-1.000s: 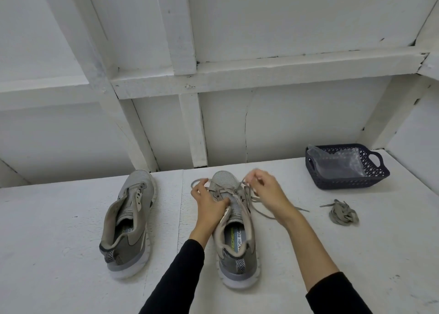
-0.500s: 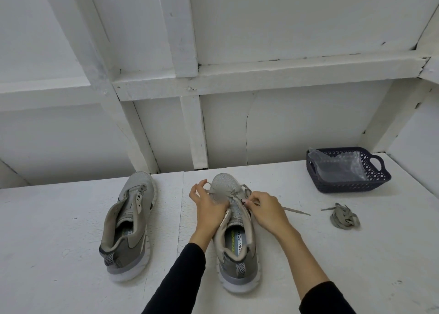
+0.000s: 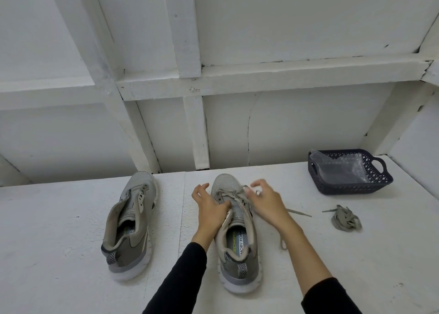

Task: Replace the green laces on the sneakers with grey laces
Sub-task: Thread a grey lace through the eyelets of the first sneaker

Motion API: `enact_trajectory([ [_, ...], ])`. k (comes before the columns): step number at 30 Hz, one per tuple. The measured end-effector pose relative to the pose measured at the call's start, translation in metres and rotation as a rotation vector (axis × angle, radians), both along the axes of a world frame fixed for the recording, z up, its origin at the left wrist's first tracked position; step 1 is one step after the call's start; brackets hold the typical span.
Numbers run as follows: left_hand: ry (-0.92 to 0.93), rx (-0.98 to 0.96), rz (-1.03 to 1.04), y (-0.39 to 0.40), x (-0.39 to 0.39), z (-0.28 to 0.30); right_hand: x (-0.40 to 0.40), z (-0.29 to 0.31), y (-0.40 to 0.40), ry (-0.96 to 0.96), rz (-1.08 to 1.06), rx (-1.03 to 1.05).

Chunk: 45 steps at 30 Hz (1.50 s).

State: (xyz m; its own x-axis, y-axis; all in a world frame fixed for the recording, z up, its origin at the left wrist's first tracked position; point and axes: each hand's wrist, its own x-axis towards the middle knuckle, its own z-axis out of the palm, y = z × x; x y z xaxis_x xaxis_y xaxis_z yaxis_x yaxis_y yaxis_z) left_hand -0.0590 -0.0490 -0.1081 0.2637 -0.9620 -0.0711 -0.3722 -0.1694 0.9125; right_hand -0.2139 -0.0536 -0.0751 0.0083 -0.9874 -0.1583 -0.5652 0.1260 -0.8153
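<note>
Two grey sneakers stand on the white surface with their toes pointing away from me. The left sneaker [image 3: 131, 221] has no lace in its eyelets. The right sneaker [image 3: 236, 240] carries a grey-green lace [image 3: 237, 191] across its front eyelets. My left hand [image 3: 210, 209] grips that shoe's left eyelet edge, with its thumb on the tongue. My right hand [image 3: 267, 203] pinches the lace at the shoe's right side; its fingers are blurred. Loose lace ends trail to the right of the shoe. A bundled lace [image 3: 346, 219] lies further right.
A dark blue plastic basket [image 3: 351, 187] holding a clear plastic bag [image 3: 337, 167] stands at the back right. White framed wall panels rise right behind the surface, and a white side wall closes the right end.
My right hand has moved forward and slightly right along the shoe, drawing the lace with it. My left hand has stayed on the shoe's left side.
</note>
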Motion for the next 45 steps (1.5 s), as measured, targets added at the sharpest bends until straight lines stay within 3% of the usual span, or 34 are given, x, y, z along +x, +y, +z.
enact_trajectory([
  [2,-0.009,-0.011,0.002,0.0,0.001,-0.001,0.005,-0.014,0.002,0.101,0.075,0.021],
  [4,-0.015,-0.021,0.002,-0.001,0.001,-0.003,0.006,-0.006,0.002,0.067,0.085,-0.012],
  [9,-0.03,-0.022,0.005,0.0,0.004,-0.004,-0.004,0.033,0.0,-0.441,-0.034,-0.1],
  [13,-0.001,-0.045,0.017,0.0,0.003,-0.001,0.003,0.016,0.007,-0.525,-0.113,-0.068],
  [16,-0.001,-0.069,0.001,-0.002,0.002,-0.001,-0.001,0.009,0.005,-0.401,-0.084,0.052],
  [19,-0.011,-0.06,0.012,-0.002,0.004,-0.004,-0.008,-0.003,0.002,0.033,-0.006,0.101],
  [20,-0.023,-0.06,0.008,-0.003,0.004,-0.004,-0.008,-0.007,0.001,0.095,-0.014,0.083],
  [24,-0.193,-0.07,-0.051,-0.008,0.007,-0.003,0.004,-0.009,-0.003,-0.032,0.021,0.017],
  [29,-0.527,-0.148,-0.266,-0.023,0.021,0.007,0.009,-0.015,-0.011,-0.019,0.03,0.002],
  [34,-0.763,0.015,-0.505,-0.041,0.019,0.029,0.01,-0.009,-0.021,-0.032,0.036,0.047],
  [39,-0.721,0.306,-0.617,-0.054,0.016,0.038,0.01,-0.011,-0.027,-0.081,0.052,0.137],
  [42,-0.74,0.376,-0.686,-0.062,0.017,0.041,0.01,-0.016,-0.029,-0.136,0.07,0.184],
  [45,-0.629,0.4,-0.753,-0.069,0.02,0.038,0.008,-0.017,-0.029,-0.16,0.072,0.225],
])
